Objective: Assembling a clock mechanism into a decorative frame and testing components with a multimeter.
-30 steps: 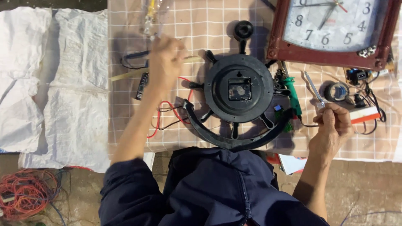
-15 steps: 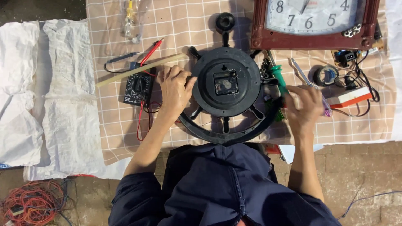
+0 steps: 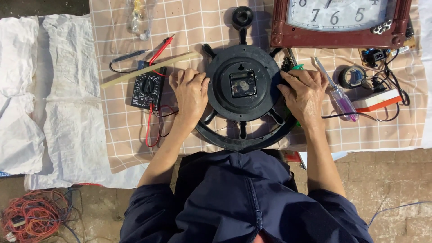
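Observation:
A black ship-wheel-shaped wall clock [image 3: 243, 85] lies face down on a checked cloth [image 3: 216, 27], its square movement showing at the centre. My left hand [image 3: 190, 93] grips the clock's left rim. On the opposite rim rests my right hand [image 3: 306, 94], fingers curled over the edge. Both hands hold the clock body between them.
A black multimeter [image 3: 146, 90] with red and black probes lies left of the clock, beside a pale wooden stick [image 3: 148, 69]. A purple-handled screwdriver [image 3: 339, 96], tape roll [image 3: 352, 76], wires and an orange-white box [image 3: 375, 101] sit right. A brown-framed clock [image 3: 337, 22] lies behind. White cloths and orange wire lie left.
The view has drifted so everything sits lower and further right. My right hand moved left from the screwdriver area onto the clock's right rim. My left hand settled on the left rim.

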